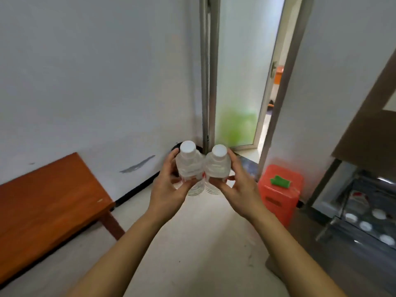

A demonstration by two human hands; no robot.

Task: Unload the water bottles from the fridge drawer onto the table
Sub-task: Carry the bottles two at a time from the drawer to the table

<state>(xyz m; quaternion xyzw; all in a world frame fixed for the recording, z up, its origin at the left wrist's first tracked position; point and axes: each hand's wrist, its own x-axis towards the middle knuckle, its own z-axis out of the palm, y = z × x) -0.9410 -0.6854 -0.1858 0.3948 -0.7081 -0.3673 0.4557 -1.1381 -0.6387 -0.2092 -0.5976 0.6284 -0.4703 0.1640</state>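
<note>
Right, two bottles are in the air at once. The left hand [169,187] is wrapped round the left bottle [188,166], the right hand [239,189] round the right bottle [216,168], both upright with white tops up and their shoulders touching. They hang over bare floor, between the wooden table [42,189] off to the person's left and the open fridge drawer [351,230] low on the right, where more white caps [365,226] show that there is unloading left to do.

Where could this go wrong? Each grip looks like thumb and fingertips on the lower body rather than a full palm, and clear bottles out of a fridge may well be damp, so a slip is the first worry. With the two pressed together, a knock on the swing left could twist one loose. Nothing is under them but floor, so a drop likely means a rolling bottle. Then the landing: two set down together near the table's front corner could clip the edge or tip each other over. The red box [278,196] sits near the drawer, something to trip on during the return trip.
</note>
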